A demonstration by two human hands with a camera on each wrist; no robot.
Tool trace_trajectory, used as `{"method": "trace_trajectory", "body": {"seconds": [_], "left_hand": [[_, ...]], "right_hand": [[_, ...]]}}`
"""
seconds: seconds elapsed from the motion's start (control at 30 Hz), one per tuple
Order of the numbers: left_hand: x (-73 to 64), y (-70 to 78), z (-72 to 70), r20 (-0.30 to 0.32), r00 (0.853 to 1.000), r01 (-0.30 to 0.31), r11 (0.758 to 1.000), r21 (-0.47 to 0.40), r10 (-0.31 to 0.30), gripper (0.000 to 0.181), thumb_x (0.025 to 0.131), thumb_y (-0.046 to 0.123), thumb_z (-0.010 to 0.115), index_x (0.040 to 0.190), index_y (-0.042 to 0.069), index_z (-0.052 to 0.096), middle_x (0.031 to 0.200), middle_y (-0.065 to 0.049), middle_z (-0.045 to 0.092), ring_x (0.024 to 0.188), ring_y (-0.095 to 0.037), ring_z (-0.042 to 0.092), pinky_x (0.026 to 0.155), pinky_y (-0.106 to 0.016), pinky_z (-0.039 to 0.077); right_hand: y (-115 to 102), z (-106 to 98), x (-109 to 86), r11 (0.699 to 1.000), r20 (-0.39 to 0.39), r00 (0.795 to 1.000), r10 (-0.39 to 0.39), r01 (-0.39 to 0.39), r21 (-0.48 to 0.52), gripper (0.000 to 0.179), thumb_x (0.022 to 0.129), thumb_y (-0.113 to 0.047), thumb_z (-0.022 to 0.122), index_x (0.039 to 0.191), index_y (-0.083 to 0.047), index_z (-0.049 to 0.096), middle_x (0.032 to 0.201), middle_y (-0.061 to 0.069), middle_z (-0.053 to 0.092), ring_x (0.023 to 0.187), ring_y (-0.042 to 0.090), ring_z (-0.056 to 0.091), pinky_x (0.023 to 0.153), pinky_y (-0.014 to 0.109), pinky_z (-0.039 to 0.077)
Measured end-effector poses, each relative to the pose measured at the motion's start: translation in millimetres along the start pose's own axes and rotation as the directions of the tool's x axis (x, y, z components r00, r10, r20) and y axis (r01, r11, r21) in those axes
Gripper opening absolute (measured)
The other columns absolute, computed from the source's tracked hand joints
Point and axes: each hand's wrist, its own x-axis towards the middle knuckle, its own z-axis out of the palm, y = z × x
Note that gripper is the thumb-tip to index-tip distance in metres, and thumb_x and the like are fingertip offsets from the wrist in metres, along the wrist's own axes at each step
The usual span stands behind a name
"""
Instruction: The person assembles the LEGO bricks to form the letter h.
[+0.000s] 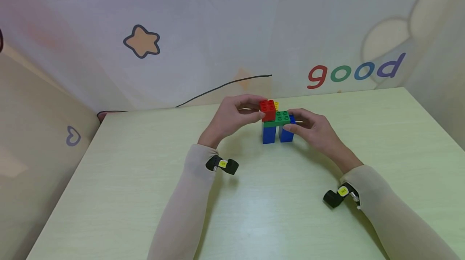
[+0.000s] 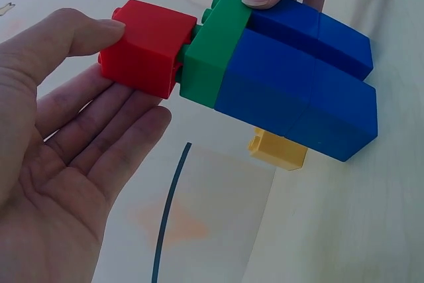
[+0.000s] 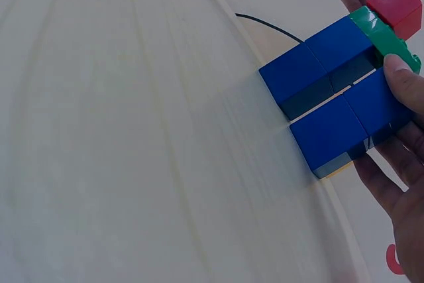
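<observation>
My left hand [image 1: 234, 115] pinches a red building brick [image 1: 268, 111] between thumb and fingers. The brick sits over the left end of a long green brick [image 2: 212, 51]; in the left wrist view green studs show in a thin gap between the two. Under the green brick stand two blue columns [image 2: 295, 87], side by side with a narrow gap, each made of two stacked blue bricks. My right hand [image 1: 316, 131] grips the right column near its top, thumb in front at the green brick and fingers behind. A yellow brick [image 2: 281, 150] shows partly behind the columns.
The structure stands on a pale wooden table [image 1: 127, 195], toward its back edge. Behind it rises a printed backdrop [image 1: 218, 30] with a star and the word "good". Each wrist wears a small black camera [image 1: 229, 166].
</observation>
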Motion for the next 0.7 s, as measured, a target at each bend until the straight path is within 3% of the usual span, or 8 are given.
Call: {"method": "trace_trajectory", "body": {"seconds": [0.23, 0.53, 0.7], "left_hand": [[0.1, 0.0, 1.6, 0.012, 1.000, 0.006, 1.000, 0.017, -0.006, 0.036, 0.100, 0.007, 0.075, 0.136, 0.004, 0.071, 0.127, -0.008, 0.074, 0.113, -0.019, 0.070, 0.097, -0.031, 0.059], [0.1, -0.6, 4.6, 0.007, 1.000, 0.009, 1.000, 0.019, -0.009, 0.036, 0.100, 0.007, 0.075, 0.136, 0.004, 0.071, 0.126, -0.007, 0.074, 0.112, -0.019, 0.070, 0.096, -0.030, 0.059], [0.4, -3.5, 6.6, -0.001, 1.000, 0.010, 1.000, 0.026, -0.010, 0.035, 0.100, 0.008, 0.074, 0.135, 0.004, 0.071, 0.125, -0.007, 0.073, 0.111, -0.018, 0.070, 0.095, -0.030, 0.059]], "right_hand": [[-1.0, 0.1, 0.1, 1.000, 0.000, 1.000, 0.000, 0.000, -0.008, 0.053, 0.104, -0.022, 0.073, 0.151, -0.006, 0.056, 0.140, 0.018, 0.064, 0.130, 0.036, 0.063, 0.107, 0.038, 0.051], [-1.4, -0.4, -0.4, 1.000, -0.004, 1.000, -0.013, 0.013, -0.012, 0.050, 0.103, -0.021, 0.073, 0.149, -0.006, 0.059, 0.138, 0.017, 0.065, 0.129, 0.035, 0.064, 0.105, 0.031, 0.052], [-0.6, -0.3, -0.5, 1.000, -0.008, 1.000, -0.017, 0.017, -0.016, 0.050, 0.103, -0.021, 0.074, 0.149, -0.006, 0.059, 0.137, 0.017, 0.066, 0.128, 0.035, 0.064, 0.105, 0.033, 0.053]]}}
